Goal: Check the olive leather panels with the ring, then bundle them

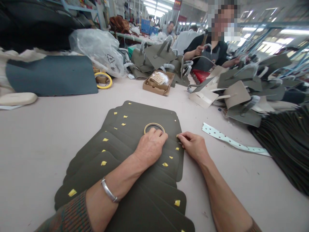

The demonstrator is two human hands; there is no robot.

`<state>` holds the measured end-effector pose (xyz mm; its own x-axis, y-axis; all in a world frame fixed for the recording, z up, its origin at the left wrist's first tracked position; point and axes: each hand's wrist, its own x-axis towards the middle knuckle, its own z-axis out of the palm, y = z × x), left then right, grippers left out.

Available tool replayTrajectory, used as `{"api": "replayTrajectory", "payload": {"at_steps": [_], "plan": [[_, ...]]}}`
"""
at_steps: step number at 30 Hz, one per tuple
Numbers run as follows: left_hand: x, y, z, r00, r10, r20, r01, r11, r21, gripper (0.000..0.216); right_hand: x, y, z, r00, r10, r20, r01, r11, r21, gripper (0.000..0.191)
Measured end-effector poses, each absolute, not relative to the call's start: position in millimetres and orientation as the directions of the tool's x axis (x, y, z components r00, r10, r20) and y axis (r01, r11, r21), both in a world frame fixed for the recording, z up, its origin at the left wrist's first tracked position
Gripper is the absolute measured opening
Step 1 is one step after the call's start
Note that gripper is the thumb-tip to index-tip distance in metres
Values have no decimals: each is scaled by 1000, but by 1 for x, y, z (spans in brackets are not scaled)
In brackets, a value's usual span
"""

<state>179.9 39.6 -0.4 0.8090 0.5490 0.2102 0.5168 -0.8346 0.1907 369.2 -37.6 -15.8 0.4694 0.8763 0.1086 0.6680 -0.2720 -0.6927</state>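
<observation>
A fanned stack of dark olive leather panels [125, 141] lies on the table in front of me, each with small yellow tape tabs [104, 163] near its edges. My left hand [151, 146] rests on the stack, fingers curled and pressed down beside a roll of yellow tape [154, 126]. My right hand [193, 145] is at the right edge of a panel, its fingers pinched together on a small yellow tab that is mostly hidden. A silver bangle [108, 190] sits on my left wrist.
A pale dotted strip [231, 140] lies to the right. Black stacked pieces [287, 145] fill the far right. A cardboard box [158, 83], another tape roll [103, 80], a plastic bag [98, 48] and grey bag parts [241, 93] sit behind. A person [210, 51] works opposite.
</observation>
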Motion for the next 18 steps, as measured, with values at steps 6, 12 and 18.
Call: {"api": "replayTrajectory", "payload": {"at_steps": [6, 12, 18], "plan": [[177, 45, 2, 811, 536, 233, 498, -842, 205, 16, 370, -30, -14, 313, 927, 208, 832, -162, -530, 21], [175, 48, 3, 790, 462, 403, 339, -877, 341, 21, 373, -45, 2, 127, 992, -8, 820, -110, -561, 17], [176, 45, -2, 808, 424, 409, 264, -881, 392, 45, 371, -53, 1, 171, 984, 60, 728, -85, -680, 16]]}}
